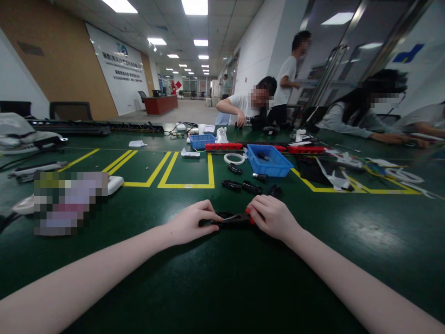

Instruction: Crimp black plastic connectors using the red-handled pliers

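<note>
One head-worn view, facing forward and down over a green table (222, 283), left hand (193, 221) and right hand (274, 217) near at the middle, forearms (104, 266) from the lower corners, a person (242, 103) across the table, ceiling lights (194, 7) far behind.

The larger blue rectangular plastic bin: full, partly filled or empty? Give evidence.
Partly filled: at least one small dark item lies inside the bin, with bare blue plastic showing beside it.

A red desk (161, 106) stands near a lettered white panel (120, 74) under ceiling lights (194, 7).
</note>
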A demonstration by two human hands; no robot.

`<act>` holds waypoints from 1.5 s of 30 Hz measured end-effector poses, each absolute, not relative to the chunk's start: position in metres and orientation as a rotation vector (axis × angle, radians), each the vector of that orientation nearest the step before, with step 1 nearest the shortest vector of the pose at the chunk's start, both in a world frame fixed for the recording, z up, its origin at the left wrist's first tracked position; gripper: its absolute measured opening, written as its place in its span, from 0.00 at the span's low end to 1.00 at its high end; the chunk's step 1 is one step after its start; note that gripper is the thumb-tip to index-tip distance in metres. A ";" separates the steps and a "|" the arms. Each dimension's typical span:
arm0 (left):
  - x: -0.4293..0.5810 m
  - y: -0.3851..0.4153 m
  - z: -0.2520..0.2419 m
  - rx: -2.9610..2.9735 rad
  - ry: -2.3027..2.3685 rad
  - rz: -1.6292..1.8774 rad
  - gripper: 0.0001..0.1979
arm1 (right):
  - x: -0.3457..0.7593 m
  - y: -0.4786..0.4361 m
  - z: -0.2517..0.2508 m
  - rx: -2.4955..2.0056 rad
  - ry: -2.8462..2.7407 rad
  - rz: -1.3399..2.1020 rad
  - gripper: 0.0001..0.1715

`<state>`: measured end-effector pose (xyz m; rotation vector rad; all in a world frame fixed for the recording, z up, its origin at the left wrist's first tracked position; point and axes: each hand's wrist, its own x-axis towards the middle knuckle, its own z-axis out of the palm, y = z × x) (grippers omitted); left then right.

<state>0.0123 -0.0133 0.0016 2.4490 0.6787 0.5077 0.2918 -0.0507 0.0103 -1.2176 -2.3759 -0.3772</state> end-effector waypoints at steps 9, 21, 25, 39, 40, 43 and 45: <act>0.013 -0.015 0.005 2.441 0.684 0.497 0.13 | 0.293 -0.050 0.013 -1.181 -2.435 -0.372 0.20; 0.015 -0.018 0.008 2.444 0.734 0.493 0.10 | 0.294 -0.048 0.013 -1.161 -2.502 -0.412 0.24; 0.015 -0.018 0.008 2.452 0.748 0.499 0.09 | 0.295 -0.047 0.011 -1.169 -2.459 -0.398 0.22; 0.014 -0.019 0.008 2.513 0.741 0.498 0.07 | 0.295 -0.047 0.010 -1.206 -2.373 -0.371 0.22; 0.014 -0.019 0.008 2.514 0.739 0.499 0.07 | 0.295 -0.047 0.010 -1.202 -2.376 -0.365 0.22; 0.014 -0.018 0.008 2.531 0.723 0.503 0.07 | 0.295 -0.045 0.009 -1.187 -2.378 -0.354 0.22; 0.014 -0.018 0.008 2.544 0.717 0.506 0.08 | 0.296 -0.045 0.008 -1.179 -2.379 -0.355 0.22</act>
